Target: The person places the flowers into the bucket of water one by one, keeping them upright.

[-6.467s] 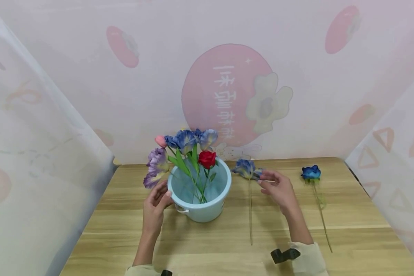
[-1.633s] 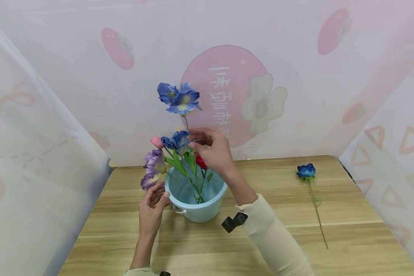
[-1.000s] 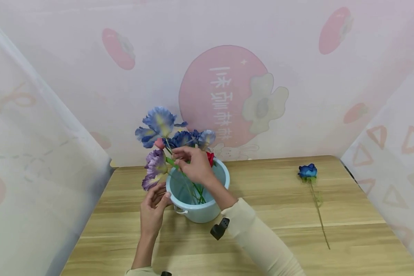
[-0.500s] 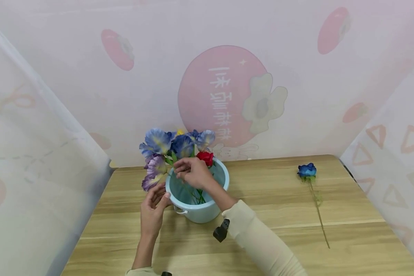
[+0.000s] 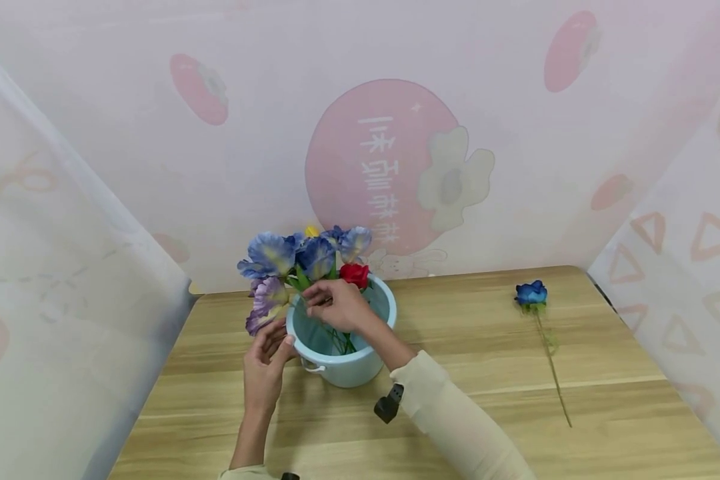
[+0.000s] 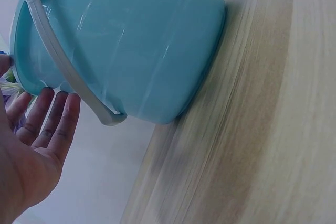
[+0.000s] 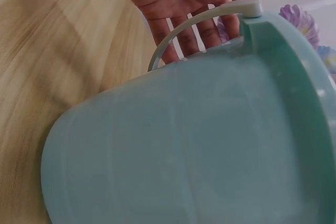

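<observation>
My left hand (image 5: pixel 264 373) holds the light blue bucket (image 5: pixel 351 370) at its left side. In the left wrist view its thumb is at the rim and its fingertips touch the wall beside the handle (image 6: pixel 68 66). Over the bucket's mouth, my right hand (image 5: pixel 342 307) pinches the stem of a blue iris (image 5: pixel 270 255), whose bloom leans out over the left rim; the pinch is partly hidden by the hand. Around it in the bucket stand another blue iris (image 5: pixel 315 258), a purple iris (image 5: pixel 269 300), a red rose (image 5: pixel 355 274) and a yellow flower (image 5: pixel 311 231).
A blue rose (image 5: pixel 531 293) with a long stem lies on the right of the wooden table (image 5: pixel 456 360). Behind the table hangs a pale printed backdrop (image 5: pixel 246 167), and side sheets flank it. The bucket stands left of the table's middle.
My right hand took the blue iris off the table, carried it left over the bucket and lowered its stem in. Its bloom now hides the pink bud. My left hand stayed on the bucket.
</observation>
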`<act>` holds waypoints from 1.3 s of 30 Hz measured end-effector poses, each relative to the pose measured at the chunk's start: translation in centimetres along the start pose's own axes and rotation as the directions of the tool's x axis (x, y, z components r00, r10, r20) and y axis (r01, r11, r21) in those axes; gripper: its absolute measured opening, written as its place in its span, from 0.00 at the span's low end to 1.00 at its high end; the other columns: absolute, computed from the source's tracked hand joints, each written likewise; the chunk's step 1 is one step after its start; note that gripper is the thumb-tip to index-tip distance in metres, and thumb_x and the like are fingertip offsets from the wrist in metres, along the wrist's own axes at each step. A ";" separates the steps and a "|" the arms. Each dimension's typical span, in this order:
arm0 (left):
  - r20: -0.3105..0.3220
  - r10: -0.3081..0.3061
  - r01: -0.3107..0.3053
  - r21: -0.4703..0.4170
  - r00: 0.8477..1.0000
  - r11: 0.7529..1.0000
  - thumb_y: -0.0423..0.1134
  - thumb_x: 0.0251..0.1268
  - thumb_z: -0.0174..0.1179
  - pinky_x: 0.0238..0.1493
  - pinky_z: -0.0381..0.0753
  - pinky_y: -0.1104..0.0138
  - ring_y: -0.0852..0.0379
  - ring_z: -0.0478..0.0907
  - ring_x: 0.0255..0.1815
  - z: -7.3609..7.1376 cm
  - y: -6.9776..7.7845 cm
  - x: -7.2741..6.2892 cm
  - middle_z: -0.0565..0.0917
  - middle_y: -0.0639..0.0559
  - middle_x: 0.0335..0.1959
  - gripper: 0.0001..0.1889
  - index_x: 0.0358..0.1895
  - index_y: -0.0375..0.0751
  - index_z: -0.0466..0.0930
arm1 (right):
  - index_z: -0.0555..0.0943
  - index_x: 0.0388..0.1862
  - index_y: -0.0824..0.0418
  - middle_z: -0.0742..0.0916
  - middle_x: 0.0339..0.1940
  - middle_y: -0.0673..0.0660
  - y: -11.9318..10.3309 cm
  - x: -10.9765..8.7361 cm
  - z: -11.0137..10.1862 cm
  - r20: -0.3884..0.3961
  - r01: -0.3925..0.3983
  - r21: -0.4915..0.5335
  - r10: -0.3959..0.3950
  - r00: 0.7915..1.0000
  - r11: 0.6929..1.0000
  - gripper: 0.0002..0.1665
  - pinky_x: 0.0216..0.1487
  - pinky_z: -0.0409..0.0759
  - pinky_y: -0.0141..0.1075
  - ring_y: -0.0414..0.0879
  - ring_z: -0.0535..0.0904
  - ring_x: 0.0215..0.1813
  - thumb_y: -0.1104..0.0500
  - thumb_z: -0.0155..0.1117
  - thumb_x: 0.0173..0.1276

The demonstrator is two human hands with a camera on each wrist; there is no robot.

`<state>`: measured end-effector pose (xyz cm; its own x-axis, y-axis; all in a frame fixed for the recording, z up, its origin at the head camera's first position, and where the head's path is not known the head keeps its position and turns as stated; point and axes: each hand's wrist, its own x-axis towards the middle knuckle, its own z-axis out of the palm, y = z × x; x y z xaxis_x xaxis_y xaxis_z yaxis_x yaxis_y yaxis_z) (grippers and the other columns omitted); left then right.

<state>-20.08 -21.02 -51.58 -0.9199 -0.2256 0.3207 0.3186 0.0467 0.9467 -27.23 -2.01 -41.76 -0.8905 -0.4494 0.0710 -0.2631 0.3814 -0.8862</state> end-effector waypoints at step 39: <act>0.000 0.035 -0.035 -0.017 0.999 0.999 0.27 0.76 0.62 0.39 0.93 0.67 0.62 0.88 0.45 0.0 0.0 0.1 0.88 0.49 0.52 0.19 0.66 0.28 0.80 | 0.76 0.73 0.66 0.83 0.66 0.70 7.1 -15.0 -14.3 -0.379 -0.022 0.241 0.115 0.918 0.970 0.28 0.55 0.92 0.35 0.48 0.87 0.60 0.56 0.68 0.80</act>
<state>-20.14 -20.99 -51.51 -0.9082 -0.2238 0.3538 0.3546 0.0378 0.9342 -21.01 18.97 -42.57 -0.9886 -0.0622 0.1368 -0.1461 0.1853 -0.9718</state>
